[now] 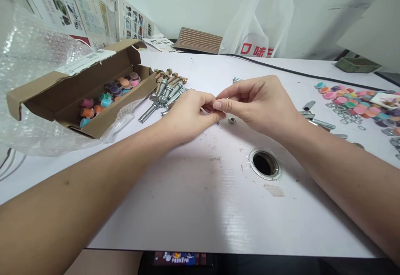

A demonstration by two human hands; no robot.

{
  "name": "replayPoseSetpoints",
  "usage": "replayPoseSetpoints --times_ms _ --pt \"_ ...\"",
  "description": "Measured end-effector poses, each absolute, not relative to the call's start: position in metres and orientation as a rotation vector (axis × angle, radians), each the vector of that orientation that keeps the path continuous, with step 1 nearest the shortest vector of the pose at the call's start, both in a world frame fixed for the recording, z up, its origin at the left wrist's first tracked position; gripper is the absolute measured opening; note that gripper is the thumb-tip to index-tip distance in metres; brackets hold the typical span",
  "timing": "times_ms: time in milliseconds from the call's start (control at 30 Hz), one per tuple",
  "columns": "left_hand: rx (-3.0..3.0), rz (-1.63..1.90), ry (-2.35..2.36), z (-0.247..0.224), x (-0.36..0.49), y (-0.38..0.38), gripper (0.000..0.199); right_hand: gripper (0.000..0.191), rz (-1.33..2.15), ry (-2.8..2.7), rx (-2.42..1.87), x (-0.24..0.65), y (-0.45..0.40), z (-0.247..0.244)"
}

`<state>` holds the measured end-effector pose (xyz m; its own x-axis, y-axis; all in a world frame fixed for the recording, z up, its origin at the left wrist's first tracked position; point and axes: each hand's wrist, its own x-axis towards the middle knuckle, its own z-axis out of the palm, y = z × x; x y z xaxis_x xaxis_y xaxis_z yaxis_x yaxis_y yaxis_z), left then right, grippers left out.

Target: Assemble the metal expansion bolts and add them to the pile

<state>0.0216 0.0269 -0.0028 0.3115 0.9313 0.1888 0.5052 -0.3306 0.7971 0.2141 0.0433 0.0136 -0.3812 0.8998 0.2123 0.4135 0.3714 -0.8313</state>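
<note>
Left hand (195,110) and right hand (261,104) meet; if clamped, I cannot tell. Left of the grip, bolts (163,86) seem assembled; right, tubes (323,124) lie loose.

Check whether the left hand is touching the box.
Apart: the head view shows bolts and white tabletop between the left hand and the box.

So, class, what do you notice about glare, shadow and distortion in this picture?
Head view: pale glare streaks the nearer tabletop; a soft shadow spreads below the right hand; the left forearm looms large toward the picture's corner, suggesting wide-angle distortion.
</note>
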Motion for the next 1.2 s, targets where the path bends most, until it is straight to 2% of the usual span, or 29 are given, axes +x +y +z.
replayPoseSetpoints --times_ms 200,333,467,900,1067,1200 --pt "1.942 0.887 1.234 -0.002 0.021 0.026 0.017 0.045 0.678 -2.061 -1.188 0.225 0.043 0.022" --pt "1.935 0.882 1.237 -0.003 0.02 0.027 0.02 0.035 0.476 -2.279 -1.508 0.238 0.048 0.025" --pt "1.923 0.887 1.219 -0.005 0.02 0.028 0.019 0.036 0.471 -2.431 -1.685 0.245 0.053 0.019" --pt "2.203 0.709 1.341 -0.011 0.021 0.035 0.011 0.018 0.536 -2.499 -1.513 0.246 0.051 0.02" --pt "2.297 0.603 1.405 -0.008 0.024 0.033 0.014 0.024 0.667 -2.147 -1.214 0.238 0.042 0.023" --pt "2.391 0.525 1.445 -0.008 0.025 0.031 0.015 0.022 0.541 -2.124 -1.084 0.232 0.036 0.022"
